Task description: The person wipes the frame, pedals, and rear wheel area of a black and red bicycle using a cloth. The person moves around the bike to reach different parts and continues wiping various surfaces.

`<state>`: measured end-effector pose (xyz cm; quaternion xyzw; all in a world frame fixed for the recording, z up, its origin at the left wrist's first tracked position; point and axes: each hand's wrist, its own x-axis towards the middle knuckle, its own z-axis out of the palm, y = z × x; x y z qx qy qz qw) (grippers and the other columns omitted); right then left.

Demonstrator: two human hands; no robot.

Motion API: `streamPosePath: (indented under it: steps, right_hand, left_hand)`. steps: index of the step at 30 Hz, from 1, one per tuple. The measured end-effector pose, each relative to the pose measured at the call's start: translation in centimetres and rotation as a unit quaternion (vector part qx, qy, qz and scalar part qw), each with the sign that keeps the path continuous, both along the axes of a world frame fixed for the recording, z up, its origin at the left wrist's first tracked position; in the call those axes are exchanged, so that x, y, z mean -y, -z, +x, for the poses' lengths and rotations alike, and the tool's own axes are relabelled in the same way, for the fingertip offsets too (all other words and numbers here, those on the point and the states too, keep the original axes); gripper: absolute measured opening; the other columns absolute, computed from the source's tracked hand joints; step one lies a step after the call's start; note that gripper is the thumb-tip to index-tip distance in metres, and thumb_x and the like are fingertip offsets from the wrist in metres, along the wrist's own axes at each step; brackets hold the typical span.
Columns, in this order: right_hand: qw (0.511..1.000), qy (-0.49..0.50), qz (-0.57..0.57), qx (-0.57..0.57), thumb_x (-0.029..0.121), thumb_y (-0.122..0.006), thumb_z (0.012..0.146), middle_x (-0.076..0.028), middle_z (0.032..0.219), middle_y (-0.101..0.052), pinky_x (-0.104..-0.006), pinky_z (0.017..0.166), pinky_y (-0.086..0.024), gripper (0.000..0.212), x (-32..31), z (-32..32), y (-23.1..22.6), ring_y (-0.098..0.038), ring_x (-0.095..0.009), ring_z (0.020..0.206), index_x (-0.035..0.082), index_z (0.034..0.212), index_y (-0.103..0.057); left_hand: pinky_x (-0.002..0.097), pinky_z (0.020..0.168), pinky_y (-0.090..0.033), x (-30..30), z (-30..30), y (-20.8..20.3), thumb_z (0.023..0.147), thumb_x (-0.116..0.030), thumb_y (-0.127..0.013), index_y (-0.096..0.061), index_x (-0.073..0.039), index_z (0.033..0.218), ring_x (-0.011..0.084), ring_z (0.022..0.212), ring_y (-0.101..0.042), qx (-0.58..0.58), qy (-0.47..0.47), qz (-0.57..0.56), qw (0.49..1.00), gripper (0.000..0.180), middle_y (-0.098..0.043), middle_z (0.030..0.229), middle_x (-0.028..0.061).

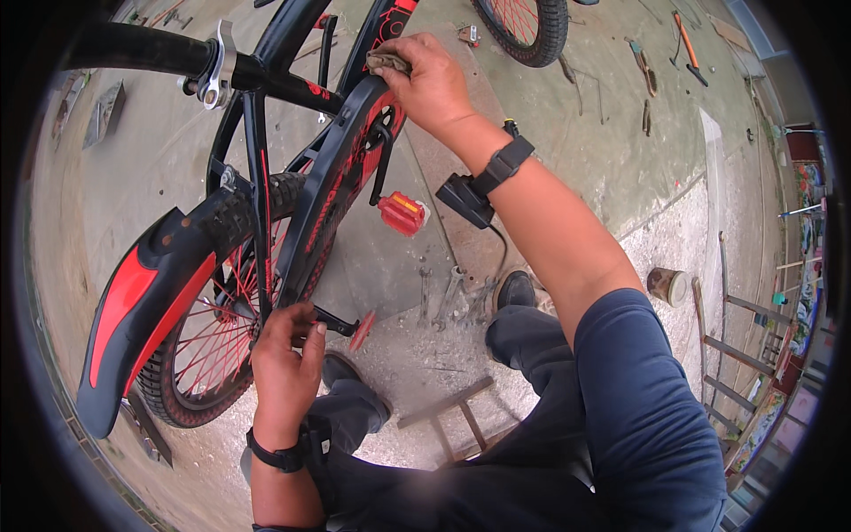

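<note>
Grey-green conc. flr (594,151), whitish patch (678,235) w/ scuffs, soft lt.

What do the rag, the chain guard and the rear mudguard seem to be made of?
Rag: likely fabric, dull, from its crumpled folds. Chain guard: probably plastic, smooth black, with a moulded rim. Mudguard: likely plastic too, satin black and red, evenly curved shell.

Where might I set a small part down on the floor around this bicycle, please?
Bare floor shows right of the right forearm, below the brush-like tool. Another patch lies between the rear fender and the metal piece. It is crowded around the shoes, with wrenches and a wooden frame.
</note>
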<state>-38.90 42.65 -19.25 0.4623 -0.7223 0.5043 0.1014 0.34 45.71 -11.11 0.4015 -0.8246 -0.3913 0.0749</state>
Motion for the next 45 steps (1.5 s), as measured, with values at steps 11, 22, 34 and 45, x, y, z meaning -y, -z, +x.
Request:
streamPosePath:
  steps: [11, 22, 34, 45]
  right_hand:
    - [0.95, 0.135, -0.105, 0.263, 0.031, -0.074, 0.09, -0.023, 0.108, -0.075, -0.0426, 0.088, -0.056, 0.036, 4.0, -4.5, 2.0, -0.073, -0.037, 0.101, 0.004, 0.115, -0.073]
    - [0.979, 0.017, 0.203, -0.023, 0.033, -0.076, 0.089, -0.01, 0.092, -0.077, -0.0397, 0.076, -0.057, 0.03, -1.4, -0.9, -3.1, -0.073, -0.028, 0.083, 0.009, 0.107, -0.076]
    - [0.919, -0.215, 0.251, -0.216, 0.019, -0.079, 0.079, -0.007, 0.088, -0.072, -0.044, 0.084, -0.053, 0.014, 0.5, 3.4, -7.4, -0.07, -0.03, 0.094, 0.014, 0.091, -0.075]
    - [0.914, -0.349, 0.181, 0.098, 0.019, -0.081, 0.083, -0.01, 0.099, -0.077, -0.038, 0.08, -0.059, 0.028, -0.1, 4.9, -7.4, -0.074, -0.024, 0.089, 0.008, 0.108, -0.074]
  left_hand:
    - [0.0344, 0.072, -0.057, 0.1, -0.6, -0.2, 0.091, -0.003, -0.072, -0.066, 0.001, 0.116, 0.0249, 0.081, -0.073, 0.003, 0.006, -0.002, 1.0, 0.027, -0.071, 0.103, 0.0155]
    - [0.0323, 0.072, -0.056, 0.7, -1.0, -1.0, 0.092, -0.003, -0.072, -0.065, 0.001, 0.117, 0.0222, 0.083, -0.073, -0.011, 0.012, 0.009, 1.0, 0.026, -0.072, 0.102, 0.0142]
    - [0.0317, 0.074, -0.056, 0.8, 0.3, -1.6, 0.093, -0.004, -0.072, -0.064, 0.001, 0.119, 0.0209, 0.084, -0.073, -0.027, 0.014, -0.006, 1.0, 0.028, -0.073, 0.102, 0.0139]
    - [0.0332, 0.072, -0.056, 1.2, -0.3, -1.8, 0.092, -0.003, -0.072, -0.064, 0.001, 0.118, 0.0234, 0.082, -0.073, -0.041, 0.019, -0.015, 0.999, 0.027, -0.072, 0.1, 0.0143]
